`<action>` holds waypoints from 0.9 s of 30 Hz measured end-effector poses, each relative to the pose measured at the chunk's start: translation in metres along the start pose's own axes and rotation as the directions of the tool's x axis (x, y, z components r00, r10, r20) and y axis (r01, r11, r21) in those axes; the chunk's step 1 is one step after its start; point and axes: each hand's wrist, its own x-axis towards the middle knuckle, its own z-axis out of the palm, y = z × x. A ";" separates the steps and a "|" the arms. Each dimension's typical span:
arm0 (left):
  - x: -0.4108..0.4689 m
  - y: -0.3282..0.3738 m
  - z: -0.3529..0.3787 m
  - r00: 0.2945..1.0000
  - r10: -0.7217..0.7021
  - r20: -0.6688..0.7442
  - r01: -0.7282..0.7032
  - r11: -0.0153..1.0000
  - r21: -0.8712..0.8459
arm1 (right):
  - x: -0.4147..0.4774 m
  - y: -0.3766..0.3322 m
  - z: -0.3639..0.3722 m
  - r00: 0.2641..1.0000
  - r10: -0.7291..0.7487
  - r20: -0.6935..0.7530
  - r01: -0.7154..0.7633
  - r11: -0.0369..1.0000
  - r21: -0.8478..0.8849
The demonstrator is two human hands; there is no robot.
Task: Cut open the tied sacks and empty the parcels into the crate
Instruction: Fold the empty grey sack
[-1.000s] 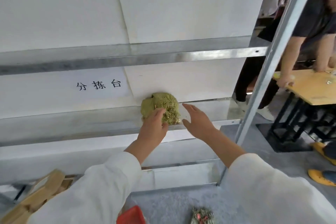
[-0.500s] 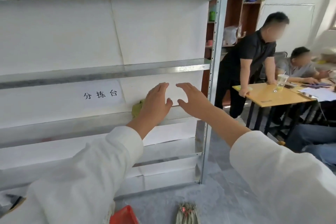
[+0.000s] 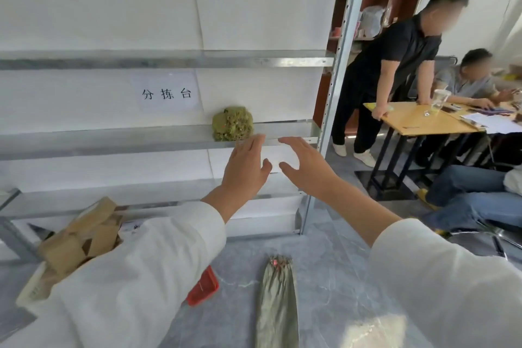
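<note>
Left hand [image 3: 244, 167] and right hand [image 3: 306, 168] both empty, fingers spread, just below balled green sack [image 3: 232, 124] on shelf [image 3: 113, 138]. Tied sack [image 3: 278, 299] on floor [image 3: 339, 263], lower end cut off. Red item [image 3: 204, 287] half hidden by left sleeve [image 3: 127, 277], can't identify.

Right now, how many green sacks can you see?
2. A crumpled sack sits on the metal shelf, just beyond the left hand. A flat sack lies on the floor, its tied end toward the shelf. Others may be hidden from this view.
</note>
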 end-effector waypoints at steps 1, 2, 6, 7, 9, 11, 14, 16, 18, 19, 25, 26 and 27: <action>-0.005 -0.003 0.006 1.000 -0.001 0.021 0.001 1.000 0.018 | -0.004 0.005 0.003 1.000 0.005 -0.001 -0.005 1.000 -0.007; -0.007 -0.006 0.012 1.000 -0.002 0.030 0.001 1.000 0.024 | -0.007 0.011 0.006 1.000 0.015 -0.005 -0.015 1.000 -0.010; -0.017 -0.012 0.055 0.996 -0.054 0.067 0.053 0.999 0.010 | -0.016 0.043 0.025 0.995 0.085 0.046 -0.084 0.996 -0.023; -0.021 -0.013 0.069 0.993 -0.068 0.099 0.068 0.998 0.008 | -0.018 0.053 0.032 0.991 0.108 0.073 -0.107 0.994 -0.019; -0.026 -0.017 0.099 0.984 -0.082 0.158 0.080 0.997 0.021 | -0.020 0.077 0.046 0.979 0.161 0.122 -0.160 0.987 -0.018; -0.034 -0.024 0.131 0.975 -0.104 0.195 0.099 0.994 0.037 | -0.024 0.103 0.062 0.964 0.213 0.160 -0.212 0.977 -0.027; -0.050 -0.038 0.176 0.958 -0.158 0.241 0.148 0.987 0.061 | -0.033 0.143 0.093 0.935 0.265 0.236 -0.264 0.964 -0.039; -0.067 -0.051 0.211 0.941 -0.194 0.276 0.177 0.981 0.084 | -0.043 0.172 0.121 0.910 0.290 0.297 -0.290 0.956 -0.046; -0.090 -0.067 0.248 0.917 -0.237 0.322 0.220 0.971 0.091 | -0.059 0.198 0.155 0.883 0.310 0.353 -0.313 0.949 -0.050; -0.102 -0.075 0.267 0.901 -0.261 0.347 0.245 0.965 0.090 | -0.068 0.210 0.174 0.868 0.320 0.379 -0.326 0.944 -0.050; -0.204 -0.140 0.392 0.756 -0.309 0.577 0.277 0.950 0.146 | -0.169 0.280 0.314 0.737 0.395 0.549 -0.415 0.905 -0.095; -0.226 -0.154 0.416 0.737 -0.303 0.604 0.262 0.952 0.158 | -0.189 0.292 0.342 0.717 0.402 0.569 -0.423 0.900 -0.102; -0.249 -0.168 0.439 0.721 -0.295 0.627 0.241 0.955 0.171 | -0.210 0.303 0.372 0.694 0.404 0.596 -0.429 0.897 -0.109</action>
